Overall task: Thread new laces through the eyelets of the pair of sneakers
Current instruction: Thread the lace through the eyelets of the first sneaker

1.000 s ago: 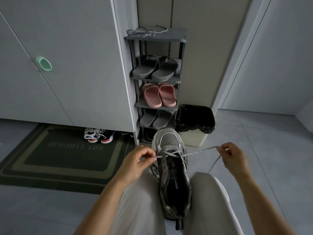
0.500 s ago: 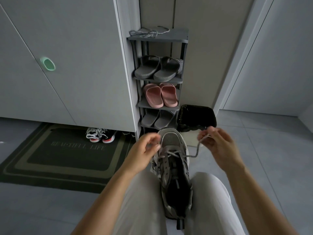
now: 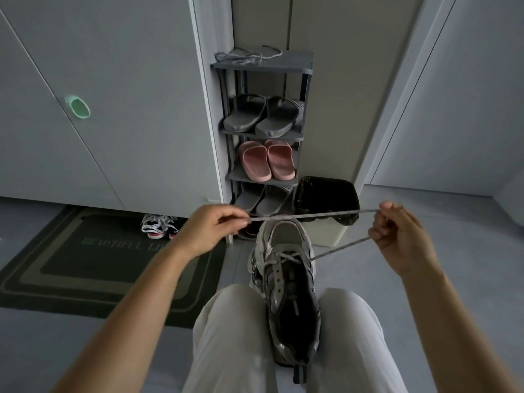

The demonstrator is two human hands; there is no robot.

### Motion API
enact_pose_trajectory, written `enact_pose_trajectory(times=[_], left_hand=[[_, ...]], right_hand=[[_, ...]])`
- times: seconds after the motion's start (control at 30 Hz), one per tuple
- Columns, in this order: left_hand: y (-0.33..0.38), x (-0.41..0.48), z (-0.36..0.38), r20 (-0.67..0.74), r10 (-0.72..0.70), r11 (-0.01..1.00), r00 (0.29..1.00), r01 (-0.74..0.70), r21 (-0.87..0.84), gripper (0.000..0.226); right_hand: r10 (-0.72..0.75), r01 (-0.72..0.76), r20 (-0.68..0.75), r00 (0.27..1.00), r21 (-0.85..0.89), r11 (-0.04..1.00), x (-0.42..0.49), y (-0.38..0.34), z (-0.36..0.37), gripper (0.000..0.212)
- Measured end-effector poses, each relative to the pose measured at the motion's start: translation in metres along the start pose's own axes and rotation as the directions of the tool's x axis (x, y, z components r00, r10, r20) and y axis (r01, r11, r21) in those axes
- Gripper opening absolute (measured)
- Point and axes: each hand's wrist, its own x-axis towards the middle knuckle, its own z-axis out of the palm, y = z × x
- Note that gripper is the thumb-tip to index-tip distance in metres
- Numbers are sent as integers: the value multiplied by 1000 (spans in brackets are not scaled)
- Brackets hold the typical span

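Wedged between the knees of light trousers (image 3: 235, 336), at 6 o'clock in the view: one sneaker (image 3: 286, 279), toe toward 12 o'clock, heel toward the body. Grey mesh toe, white and silver side panels, dark lining, grey tongue with a paler strip down the middle, pull loop at the heel. Laced only through the eyelets nearest the toe, with one cross there; eyelets nearer the heel unlaced.

Pinched between thumb and forefinger of the left hand (image 3: 209, 231), at 10 o'clock from the toe: one end of the lace (image 3: 312, 215), grey with a fine fleck. Drawn taut from there toward 3 o'clock, just above the toe tip, into the right hand (image 3: 402, 239). Gripped there by curled fingers, then doubled back toward 8 o'clock, down to the eyelets on the shoe's 3 o'clock side. Both hands raised clear of the shoe and well apart.

Beyond, at 12 o'clock: a grey shoe rack (image 3: 300, 66), with loose laces (image 3: 243, 56) on top, grey slippers (image 3: 263, 114) one shelf down, pink slippers (image 3: 266, 160) under those. Just beside the rack's foot, at its 3 o'clock: a bin (image 3: 329, 236) with a black liner. At 9 o'clock: a dark doormat (image 3: 85, 268), and past its far edge a black, white and red pair of shoes (image 3: 158, 226) under a pale cupboard (image 3: 113, 109).
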Motion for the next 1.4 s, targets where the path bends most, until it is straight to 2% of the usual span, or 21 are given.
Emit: enact_pose_trajectory(times=[0.13, 0.23, 0.3, 0.33, 0.37, 0.4, 0.43, 0.47, 0.5, 0.53, 0.57, 0.63, 0.7, 0.77, 0.87, 1.0, 1.1, 1.2, 1.27, 1.33, 1.4], left_hand=[[-24, -15, -14, -139, -113, 990, 984, 124, 73, 17], [-38, -21, -9, -168, -170, 953, 971, 206, 223, 21], [-35, -25, 0, -174, -179, 943, 968, 219, 252, 23], [-30, -26, 6, -180, -153, 947, 972, 196, 254, 23], [-23, -25, 13, -181, -110, 956, 977, 154, 251, 24], [-14, -24, 22, -172, -66, 966, 983, 107, 237, 24], [-4, -22, 32, -151, -29, 978, 988, 60, 201, 24], [7, -20, 43, -115, 0, 989, 993, 17, 147, 22], [17, -18, 53, -77, 22, 997, 997, -15, 82, 19], [26, -16, 62, -57, 30, 999, 998, -29, 13, 14], [33, -14, 68, -62, 20, 997, 998, -24, -68, 12], [38, -11, 72, -101, -11, 979, 995, -10, -204, 19], [39, -11, 70, -108, -25, 966, 994, -4, -260, 22], [36, -14, 67, -92, -70, 931, 993, 32, -363, 20], [28, -20, 65, -119, -158, 878, 980, 84, -472, 19], [25, -22, 72, -130, -197, 913, 972, 134, -385, 27], [26, -34, 78, -200, -233, 933, 952, 161, -321, 13], [30, -52, 92, -172, -262, 963, 950, 244, -115, 47], [31, -59, 104, -182, -257, 966, 949, 252, -51, 48], [27, -62, 111, -271, -233, 971, 934, 209, -115, 32], [21, -64, 112, -320, -273, 946, 907, 192, -262, 27]], right_hand=[[44, -54, -110, 993, -88, 995, -1, 28, -16, 23], [72, -107, -226, 971, -147, 983, 0, 39, -24, 19], [52, -146, -273, 961, -336, 931, 1, 45, -27, 13], [-9, -139, -271, 963, -520, 843, 0, 50, -25, 11], [-107, -77, -215, 971, -700, 710, -3, 56, -18, 14], [-217, 52, -90, 972, -819, 572, -10, 61, -7, 20], [-317, 234, 90, 944, -860, 453, -19, 64, 7, 23], [-383, 423, 287, 878, -840, 341, -28, 67, 23, 26], [-384, 561, 453, 805, -791, 243, -38, 69, 37, 30], [-341, 655, 575, 743, -729, 199, -46, 70, 50, 34], [-258, 677, 627, 735, -696, 239, -53, 69, 60, 38], [-120, 592, 599, 792, -704, 392, -58, 67, 67, 36], [-120, 520, 528, 841, -727, 449, -57, 67, 65, 20], [-165, 493, 477, 863, -727, 479, -54, 64, 59, 16], [-155, 506, 493, 856, -739, 445, -51, 60, 54, 13], [-166, 568, 550, 818, -729, 383, -53, 60, 54, 16], [-135, 588, 578, 805, -743, 320, -56, 63, 53, 20], [-120, 522, 511, 851, -803, 289, -59, 71, 50, 13], [-102, 473, 465, 879, -829, 298, -62, 74, 49, 11], [-81, 444, 441, 894, -843, 303, -64, 75, 50, 10], [-82, 429, 424, 902, -859, 278, -65, 78, 50, 10]])
